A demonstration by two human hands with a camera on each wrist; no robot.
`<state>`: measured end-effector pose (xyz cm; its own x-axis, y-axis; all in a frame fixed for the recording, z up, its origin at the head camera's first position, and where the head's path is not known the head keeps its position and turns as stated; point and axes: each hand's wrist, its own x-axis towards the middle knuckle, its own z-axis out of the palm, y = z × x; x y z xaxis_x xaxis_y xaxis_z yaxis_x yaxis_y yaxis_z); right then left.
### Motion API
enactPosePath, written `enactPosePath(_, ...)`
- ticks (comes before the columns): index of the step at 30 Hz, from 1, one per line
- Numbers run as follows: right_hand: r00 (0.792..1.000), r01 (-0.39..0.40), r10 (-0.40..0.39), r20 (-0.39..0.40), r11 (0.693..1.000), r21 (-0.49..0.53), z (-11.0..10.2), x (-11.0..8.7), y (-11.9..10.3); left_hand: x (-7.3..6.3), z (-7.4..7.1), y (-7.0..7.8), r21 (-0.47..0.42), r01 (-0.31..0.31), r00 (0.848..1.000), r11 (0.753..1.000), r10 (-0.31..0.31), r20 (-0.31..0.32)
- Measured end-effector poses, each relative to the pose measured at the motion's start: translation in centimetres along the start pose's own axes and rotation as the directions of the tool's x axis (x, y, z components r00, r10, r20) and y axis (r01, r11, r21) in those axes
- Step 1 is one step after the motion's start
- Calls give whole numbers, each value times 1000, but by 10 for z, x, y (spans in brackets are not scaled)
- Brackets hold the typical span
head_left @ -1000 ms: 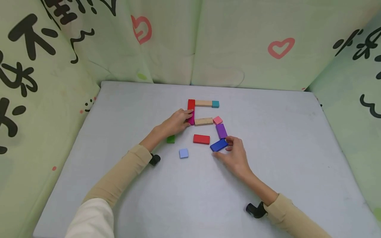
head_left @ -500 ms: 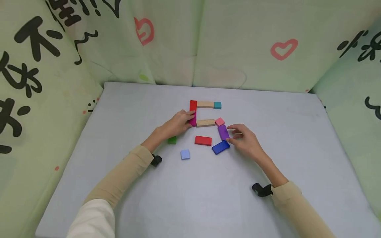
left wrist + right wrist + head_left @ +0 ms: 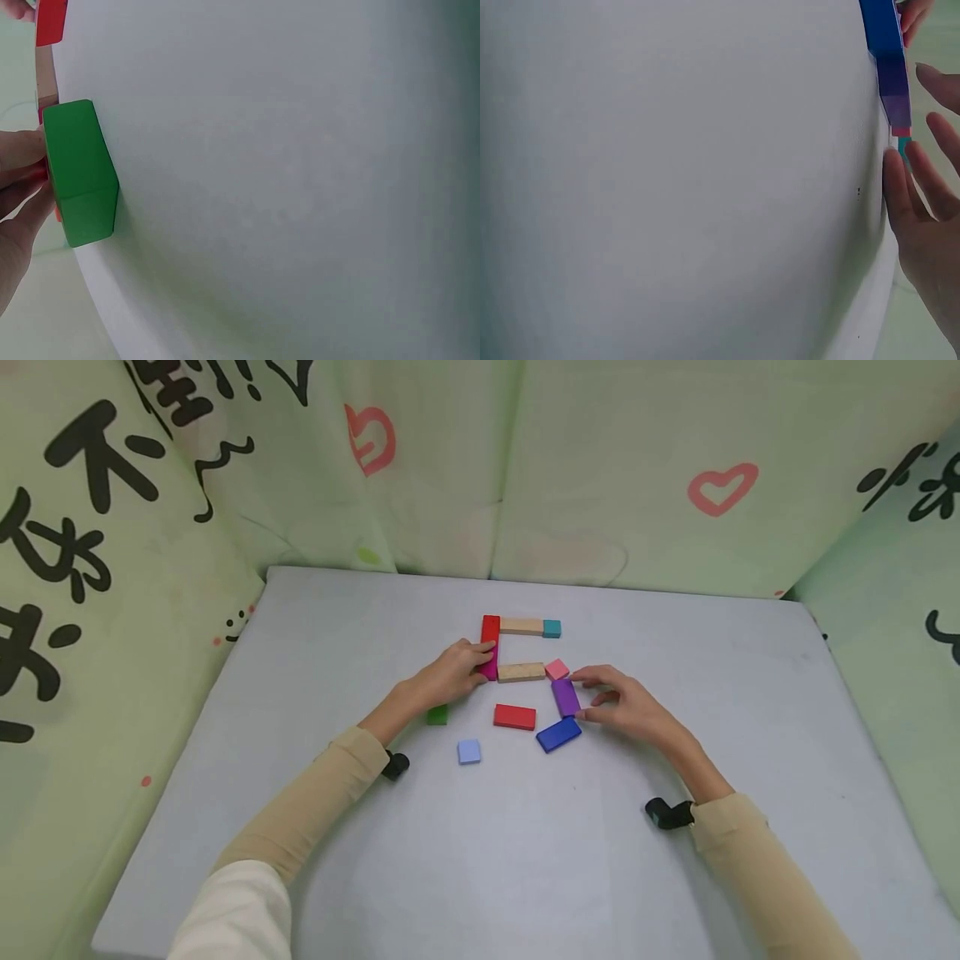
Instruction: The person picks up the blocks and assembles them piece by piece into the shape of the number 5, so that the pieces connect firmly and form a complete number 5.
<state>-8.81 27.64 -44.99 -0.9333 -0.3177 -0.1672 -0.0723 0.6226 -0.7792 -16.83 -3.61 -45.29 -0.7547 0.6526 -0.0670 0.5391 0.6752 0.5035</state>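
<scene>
In the head view my left hand (image 3: 453, 672) holds the magenta block (image 3: 490, 666), its fingers over the block and thumb at the near end. A red block (image 3: 491, 627) continues the line behind it. My right hand (image 3: 627, 700) is at the right side of the purple block (image 3: 566, 697), thumb and forefinger spread near its ends. The right wrist view shows those fingers apart; contact is unclear. A blue block (image 3: 558, 736) lies slanted at the purple block's near end, and a pink block (image 3: 557, 669) at its far end.
Two wooden blocks, one plain (image 3: 521, 626) and one speckled (image 3: 521, 672), extend right from the line. A teal block (image 3: 552, 628) ends the upper one. Loose red (image 3: 514, 717), light blue (image 3: 468, 752) and green (image 3: 79, 169) blocks lie nearer on the white table (image 3: 450, 860).
My right hand has let go of the blue block and moved up to the purple block's right side. The left hand stays at the magenta block. The head view has shifted slightly.
</scene>
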Motion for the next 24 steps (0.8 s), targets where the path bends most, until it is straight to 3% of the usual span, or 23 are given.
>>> enactPosePath(14,997,-14,16,69,999,-29,-3,13,1,0,0,1,16,7,1000,1000,-7,11)
enactPosePath(24,997,28,-25,79,999,-37,-4,15,0,-1,0,2,7,7,1000,1000,-7,-2)
